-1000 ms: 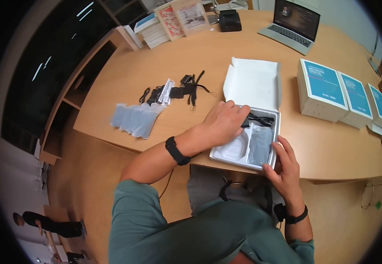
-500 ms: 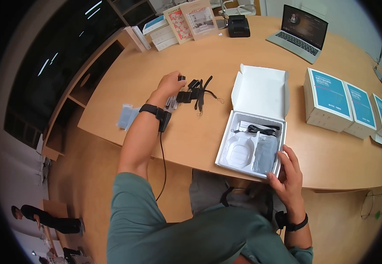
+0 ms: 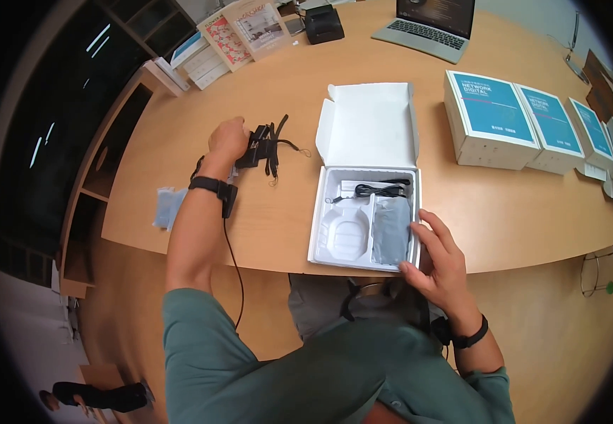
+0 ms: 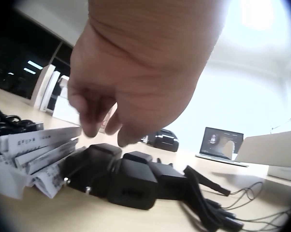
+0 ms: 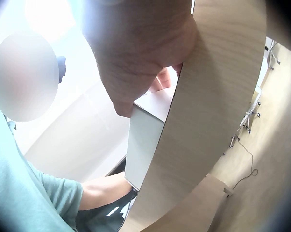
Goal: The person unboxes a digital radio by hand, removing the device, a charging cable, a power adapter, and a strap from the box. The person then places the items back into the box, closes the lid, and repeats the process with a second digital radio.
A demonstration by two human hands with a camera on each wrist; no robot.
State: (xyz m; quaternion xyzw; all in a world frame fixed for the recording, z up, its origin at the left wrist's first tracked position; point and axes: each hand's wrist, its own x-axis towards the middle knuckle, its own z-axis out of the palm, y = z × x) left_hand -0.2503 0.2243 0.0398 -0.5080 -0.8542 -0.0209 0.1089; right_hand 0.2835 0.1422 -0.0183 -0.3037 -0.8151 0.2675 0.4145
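My left hand (image 3: 229, 139) hovers over a cluster of black power adapters (image 4: 133, 184), fingers bent down loosely and fingertips right at the top of the leftmost one, which has metal prongs. Folded paper leaflets (image 4: 39, 145) lie to its left, and black straps (image 4: 202, 200) to the right. At the table's front edge stands an open white box (image 3: 316, 219), its lid raised. A black cable (image 3: 377, 190) and a grey device in a frosted sleeve (image 3: 391, 230) lie in its moulded tray; the left recess holds nothing. My right hand (image 3: 442, 260) grips the box's near right corner, thumb in front, fingers along the side.
Blue-and-white boxes (image 3: 494, 116) stand at the right. A laptop (image 3: 423, 35), a black device (image 3: 323, 25) and upright books (image 3: 253, 28) are at the back. Frosted sleeves (image 3: 167, 206) lie at the left edge. A cord (image 3: 236, 272) hangs from my left wrist.
My left hand has gone from the box to the adapter cluster on the left, carrying a small black block on the way. The right hand stays at the box. The head view has shifted.
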